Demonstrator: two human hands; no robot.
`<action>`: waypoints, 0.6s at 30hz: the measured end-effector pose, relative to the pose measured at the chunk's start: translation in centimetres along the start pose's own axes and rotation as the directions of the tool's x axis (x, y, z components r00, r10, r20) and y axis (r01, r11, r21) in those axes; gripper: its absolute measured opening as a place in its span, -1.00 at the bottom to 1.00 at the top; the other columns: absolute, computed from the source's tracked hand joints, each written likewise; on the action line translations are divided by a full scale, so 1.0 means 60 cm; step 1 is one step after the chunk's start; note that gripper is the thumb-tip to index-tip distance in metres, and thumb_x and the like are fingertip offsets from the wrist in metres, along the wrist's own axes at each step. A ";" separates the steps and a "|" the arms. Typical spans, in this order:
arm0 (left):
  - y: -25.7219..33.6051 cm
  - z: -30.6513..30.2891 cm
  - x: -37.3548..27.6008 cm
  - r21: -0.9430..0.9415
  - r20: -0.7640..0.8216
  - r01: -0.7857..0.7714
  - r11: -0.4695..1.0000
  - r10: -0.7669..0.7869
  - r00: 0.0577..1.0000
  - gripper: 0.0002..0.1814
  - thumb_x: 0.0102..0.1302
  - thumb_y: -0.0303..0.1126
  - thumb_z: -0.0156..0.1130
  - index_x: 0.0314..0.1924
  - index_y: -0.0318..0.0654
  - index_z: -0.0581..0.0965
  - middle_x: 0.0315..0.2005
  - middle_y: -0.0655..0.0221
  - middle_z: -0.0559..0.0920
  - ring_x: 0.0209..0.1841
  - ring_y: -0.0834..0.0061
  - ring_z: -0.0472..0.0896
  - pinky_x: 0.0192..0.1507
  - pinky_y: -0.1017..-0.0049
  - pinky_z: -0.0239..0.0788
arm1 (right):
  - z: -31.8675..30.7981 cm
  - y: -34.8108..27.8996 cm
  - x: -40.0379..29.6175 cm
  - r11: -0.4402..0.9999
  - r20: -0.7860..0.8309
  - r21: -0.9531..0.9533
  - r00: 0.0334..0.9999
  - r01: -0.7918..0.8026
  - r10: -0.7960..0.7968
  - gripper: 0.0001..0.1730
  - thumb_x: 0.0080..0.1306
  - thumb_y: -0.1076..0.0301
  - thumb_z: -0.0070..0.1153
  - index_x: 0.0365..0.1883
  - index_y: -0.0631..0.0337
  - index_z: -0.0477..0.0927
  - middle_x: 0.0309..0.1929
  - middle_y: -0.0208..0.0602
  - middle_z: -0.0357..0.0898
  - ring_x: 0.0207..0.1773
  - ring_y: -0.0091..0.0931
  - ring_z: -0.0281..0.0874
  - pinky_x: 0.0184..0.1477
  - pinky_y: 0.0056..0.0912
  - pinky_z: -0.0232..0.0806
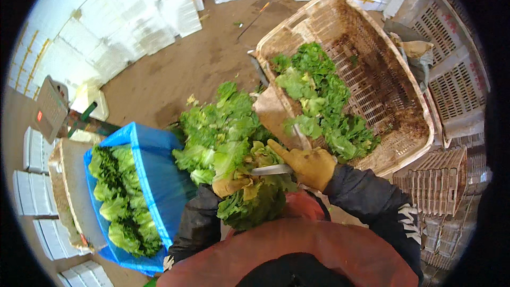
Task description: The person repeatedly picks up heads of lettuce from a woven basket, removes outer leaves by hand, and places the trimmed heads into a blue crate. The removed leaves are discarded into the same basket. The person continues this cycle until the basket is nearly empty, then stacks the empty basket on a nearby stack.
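Note:
My right hand (312,167), in a yellow glove, grips a knife whose blade (271,170) points left across a head of leafy lettuce (255,207). The knife's handle is hidden in the glove. Yellowed outer leaves show around the blade. My left hand (231,184), gloved too, holds the lettuce from the left, its fingers partly covered by leaves. Just beyond both hands lies a heap of loose green leaves (223,127). More lettuce (318,99) lies along the near left side of a dirty plastic crate (414,159) to the right.
At left, a blue plastic liner (153,175) surrounds rows of lettuce heads (119,203). Behind it stands a scale display (51,107). White foam boxes (131,20) are stacked along the back. A bent metal rod (275,0) rises near the crate; more crates (434,183) stand at right.

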State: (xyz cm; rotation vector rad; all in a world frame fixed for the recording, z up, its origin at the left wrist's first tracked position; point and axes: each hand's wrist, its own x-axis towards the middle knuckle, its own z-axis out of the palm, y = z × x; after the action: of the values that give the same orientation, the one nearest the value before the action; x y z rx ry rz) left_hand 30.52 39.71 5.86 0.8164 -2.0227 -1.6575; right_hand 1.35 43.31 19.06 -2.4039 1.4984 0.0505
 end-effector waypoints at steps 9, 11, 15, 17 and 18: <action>0.093 0.063 -0.069 -0.635 0.080 0.250 0.731 -0.259 0.962 -0.28 0.17 -0.52 0.28 0.35 -0.34 0.28 -0.17 0.38 0.57 -0.08 0.53 0.52 -0.05 0.49 0.41 | 0.037 0.033 0.043 0.960 0.252 -0.062 0.926 -0.273 0.280 -0.37 0.43 0.27 -0.09 0.46 0.03 0.15 -0.17 -0.01 0.69 -0.19 -0.12 0.69 -0.24 -0.02 0.52; 0.074 0.076 -0.085 -0.683 -0.027 0.163 0.712 -0.248 0.968 -0.19 0.19 -0.50 0.28 0.43 -0.32 0.17 0.01 0.32 0.53 0.03 0.48 0.50 0.06 0.48 0.38 | 0.056 0.042 0.043 0.970 0.189 0.242 0.982 -0.028 -0.018 -0.35 0.45 0.19 -0.02 0.47 0.03 0.15 0.03 0.02 0.64 0.02 -0.20 0.64 -0.10 -0.09 0.51; 0.040 0.079 -0.121 -0.043 -0.338 0.143 0.989 -0.149 0.929 -0.17 0.19 -0.42 0.34 0.43 -0.30 0.19 0.18 0.20 0.46 0.16 0.36 0.47 0.20 0.40 0.34 | 0.157 -0.019 0.038 0.510 0.121 0.860 0.974 -0.007 -0.191 -0.12 0.39 -0.11 0.13 0.54 -0.01 0.08 0.38 -0.07 0.37 0.09 -0.33 0.58 -0.02 -0.34 0.46; 0.030 0.073 -0.139 0.104 -0.356 0.192 0.976 -0.144 0.923 -0.32 0.25 -0.51 0.26 0.36 -0.32 0.26 0.05 0.27 0.55 0.07 0.43 0.54 0.11 0.46 0.40 | 0.209 -0.048 0.039 0.363 0.127 0.928 0.986 -0.080 -0.106 -0.05 0.35 -0.18 0.15 0.55 0.00 0.04 0.35 0.02 0.38 0.09 -0.39 0.54 -0.04 -0.37 0.45; 0.028 0.074 -0.143 -0.029 -0.344 0.225 0.974 -0.221 0.912 -0.40 0.27 -0.53 0.25 0.31 -0.33 0.33 0.00 0.29 0.60 0.04 0.45 0.56 0.08 0.47 0.43 | 0.229 -0.059 0.035 0.173 0.331 0.934 0.940 -0.313 -0.088 -0.01 0.33 -0.21 0.17 0.55 0.05 0.04 0.31 -0.01 0.40 0.14 -0.37 0.50 0.07 -0.35 0.40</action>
State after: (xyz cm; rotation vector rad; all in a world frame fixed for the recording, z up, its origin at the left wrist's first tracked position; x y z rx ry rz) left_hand 33.85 48.86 7.01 1.2864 -1.7463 -1.4878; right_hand 7.22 46.71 6.44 -1.0749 0.9720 -0.3909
